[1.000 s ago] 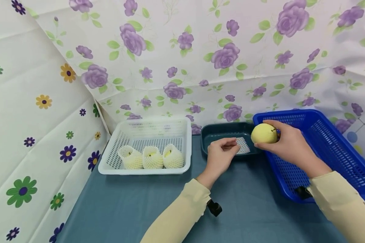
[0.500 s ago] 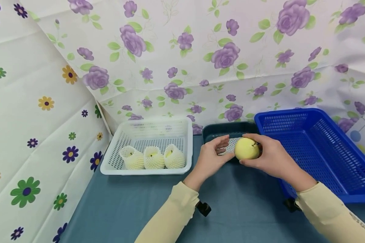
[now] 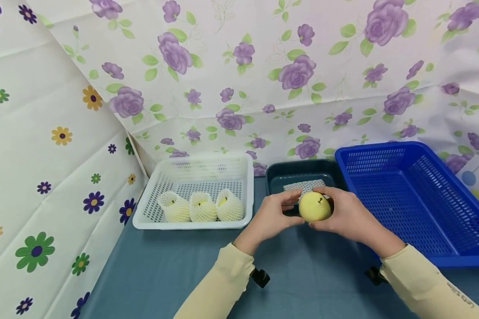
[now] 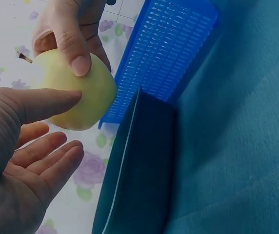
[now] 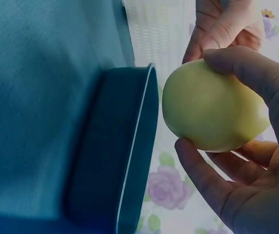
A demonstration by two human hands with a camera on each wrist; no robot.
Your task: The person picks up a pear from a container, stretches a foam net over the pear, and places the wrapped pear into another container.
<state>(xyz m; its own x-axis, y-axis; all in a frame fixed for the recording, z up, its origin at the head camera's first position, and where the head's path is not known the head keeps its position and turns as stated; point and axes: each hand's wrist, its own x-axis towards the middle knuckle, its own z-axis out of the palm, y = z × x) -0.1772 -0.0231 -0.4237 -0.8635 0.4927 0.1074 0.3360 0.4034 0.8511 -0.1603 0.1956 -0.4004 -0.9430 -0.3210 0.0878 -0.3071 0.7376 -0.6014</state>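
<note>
My right hand (image 3: 345,212) grips a round yellow-green fruit (image 3: 314,207) with a short dark stem, held in front of the dark green tray (image 3: 303,167). The fruit is bare of any net. My left hand (image 3: 269,215) is at the fruit's left side, its fingers extended. In the left wrist view, its thumb (image 4: 56,101) overlaps the fruit; whether it presses on it I cannot tell. White foam netting (image 3: 303,185) lies in the tray, partly hidden by the hands and fruit. Three similar fruits in foam nets (image 3: 202,208) sit in the white basket (image 3: 191,225) on the left.
A large blue basket (image 3: 435,190) stands at the right, close beside the green tray. Blue-grey cloth (image 3: 175,270) covers the table. A flower-print sheet (image 3: 263,79) hangs behind, and another (image 3: 64,177) is along the left side.
My right hand has brought the fruit left and nearer from beside the blue basket. My left hand has moved slightly left and lower, and more of the netting in the tray shows.
</note>
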